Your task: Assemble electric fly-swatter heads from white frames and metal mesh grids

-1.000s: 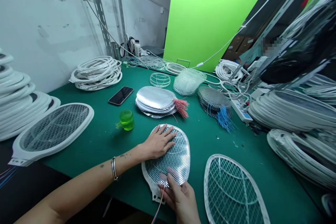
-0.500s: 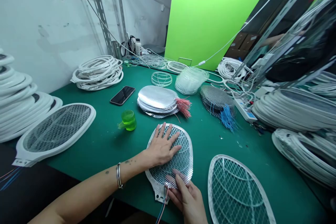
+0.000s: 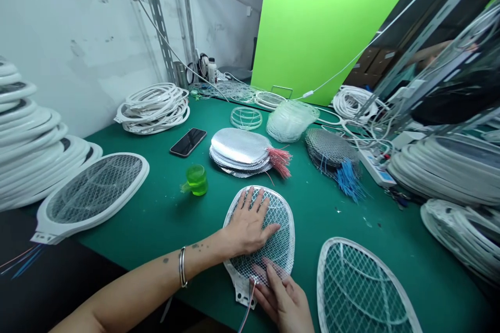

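Two bare hands are laid on one oval white plastic frame filled with silver metal mesh [image 3: 279,216], which lies flat close to the near edge of the green-covered workbench [image 3: 164,213], about midway along it. The left hand [image 3: 247,225] is spread wide, palm down, across the left half of the mesh, with its fingers fanned toward the far edge. The right hand [image 3: 284,299] is set at the frame's near end, its fingers [image 3: 273,277] stretched out close together and flat on the mesh, just beside the small white tab [image 3: 244,296]. Nothing is gripped by either hand. Thin red and blue wires [image 3: 247,315] are seen trailing from that tab over the near edge.

The meshed frame is judged light and thin. Its rim looks stiff enough to be lifted by, but the mesh could be dented by a hard press and the wires torn by a pull. A hold is best taken on the plastic rim at both sides. On the smooth covering it is likely to slide easily.

Just to the right, at the same edge, a second white oval frame with an open grid [image 3: 359,291] is laid. A translucent green cup [image 3: 196,180] is stood to the left, and a stack of silver mesh ovals with red wire tails [image 3: 240,148] is placed beyond.
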A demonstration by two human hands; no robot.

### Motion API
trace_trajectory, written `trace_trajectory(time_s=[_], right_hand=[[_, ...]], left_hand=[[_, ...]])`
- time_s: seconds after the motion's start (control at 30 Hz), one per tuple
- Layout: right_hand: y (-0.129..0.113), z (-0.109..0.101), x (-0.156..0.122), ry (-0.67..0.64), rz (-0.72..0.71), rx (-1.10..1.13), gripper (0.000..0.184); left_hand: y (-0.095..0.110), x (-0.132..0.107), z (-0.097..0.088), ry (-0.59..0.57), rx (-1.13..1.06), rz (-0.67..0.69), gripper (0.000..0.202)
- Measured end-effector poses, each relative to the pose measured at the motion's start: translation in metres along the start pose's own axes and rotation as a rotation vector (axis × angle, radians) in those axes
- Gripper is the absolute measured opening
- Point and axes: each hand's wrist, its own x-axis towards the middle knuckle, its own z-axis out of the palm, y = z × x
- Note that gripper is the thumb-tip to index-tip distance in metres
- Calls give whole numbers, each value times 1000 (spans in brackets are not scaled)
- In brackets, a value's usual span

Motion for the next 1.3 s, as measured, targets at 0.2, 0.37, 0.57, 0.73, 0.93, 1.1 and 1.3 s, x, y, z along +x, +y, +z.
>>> trace_trajectory(time_s=[0.2, 0.37, 0.57, 0.73, 0.93, 1.1, 1.3], right_hand=[[-2, -6, 5, -44, 67, -4, 82], [-8, -4, 3, -67, 62, -51, 72], [-14, -2, -18, -84, -26, -136, 62], [-22, -11, -30, -166, -13, -278, 50], [-24, -28, -29, -292, 77, -574, 54], [-36, -48, -38, -372, -74, -776, 56], [-53, -39, -28, -141, -883, -1265, 42]], left_hand=[[0, -3, 5, 26, 21, 2, 75], [-6, -3, 5, 56, 31, 8, 72], [-3, -3, 2, 36, 26, -12, 72], [1, -1, 4, 64, 56, -37, 72], [0, -3, 7, 106, 108, -9, 73], [-1, -4, 8, 117, 127, 6, 75], [-1, -4, 9, 109, 169, 22, 75]])
